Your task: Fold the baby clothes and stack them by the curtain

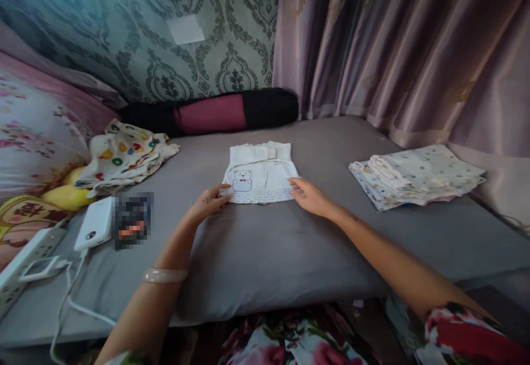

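A small white baby shirt [260, 174] lies flat on the grey bed sheet, with its sleeves folded across the upper part. A bear is printed near its lower left, and rows of fine lettering run along the hem. My left hand [210, 201] is at the lower left corner, fingers closed on the fabric edge. At the lower right side, my right hand [310, 195] pinches the opposite edge between thumb and fingers. The undersides of the fingertips are partly hidden.
To the right is a stack of folded clothes [414, 174]. Patterned fabric [124, 152] is heaped at left, near a white power bank [94, 224], a power strip [31, 254] and cables. A black and maroon bolster [211, 112] lies along the wall. The bed's front edge is close.
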The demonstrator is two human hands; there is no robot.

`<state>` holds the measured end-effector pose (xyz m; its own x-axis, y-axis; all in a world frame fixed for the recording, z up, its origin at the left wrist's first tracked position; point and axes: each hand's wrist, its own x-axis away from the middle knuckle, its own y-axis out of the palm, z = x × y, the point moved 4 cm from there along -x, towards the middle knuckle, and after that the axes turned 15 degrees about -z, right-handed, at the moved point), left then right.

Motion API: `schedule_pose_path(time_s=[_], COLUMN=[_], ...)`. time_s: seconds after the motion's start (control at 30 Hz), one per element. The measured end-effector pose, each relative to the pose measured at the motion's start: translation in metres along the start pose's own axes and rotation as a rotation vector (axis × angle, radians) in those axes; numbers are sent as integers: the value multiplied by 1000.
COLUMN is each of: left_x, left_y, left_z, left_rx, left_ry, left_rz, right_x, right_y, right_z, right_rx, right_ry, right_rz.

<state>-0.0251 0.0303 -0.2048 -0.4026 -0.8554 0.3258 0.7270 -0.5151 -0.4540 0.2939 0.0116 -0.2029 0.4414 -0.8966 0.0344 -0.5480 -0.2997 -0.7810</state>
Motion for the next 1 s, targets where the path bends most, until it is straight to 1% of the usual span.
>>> schedule_pose_path(time_s=[0.07, 0.13, 0.2, 0.27, 0.43, 0.57, 0.7, 0.8, 0.9, 0.93, 1.0], left_x=[3, 4, 4, 4, 0, -7, -9, -9, -10, -10, -10], left_y=[-1, -2, -3, -3, -7, -10, -12, -13, -13, -12, -10], left_z=[-1, -2, -1, -1, -6, -13, -13, -12, -11, -11, -10], left_rx=[-16, -55, -94, -128, -245, -410, -538, -573, -590, -594, -597], left_ry=[24, 49, 83, 114, 137, 135, 145, 152, 153, 159, 187], left_rz=[-22, -25, -27, -22, 47, 117, 165, 205, 237, 226, 177], right_x=[1, 2, 3, 2, -7, -15, -16, -14, -14, -14, -15], right_y=[-17, -30, -36, -36, -26, -19, -17, -20, -23, -23, -20], right_z=[18, 30, 38, 43, 46, 44, 36, 32, 31, 31, 29], right_rx=[-29, -30, -34, -52, -110, -117, -66, -76, -172, -240, -408], right_ry=[156, 290, 388, 438, 451, 450, 452, 445, 419, 419, 439], right_rz=[90, 130, 126, 99, 65, 32, -21, 1, 70, 66, 8])
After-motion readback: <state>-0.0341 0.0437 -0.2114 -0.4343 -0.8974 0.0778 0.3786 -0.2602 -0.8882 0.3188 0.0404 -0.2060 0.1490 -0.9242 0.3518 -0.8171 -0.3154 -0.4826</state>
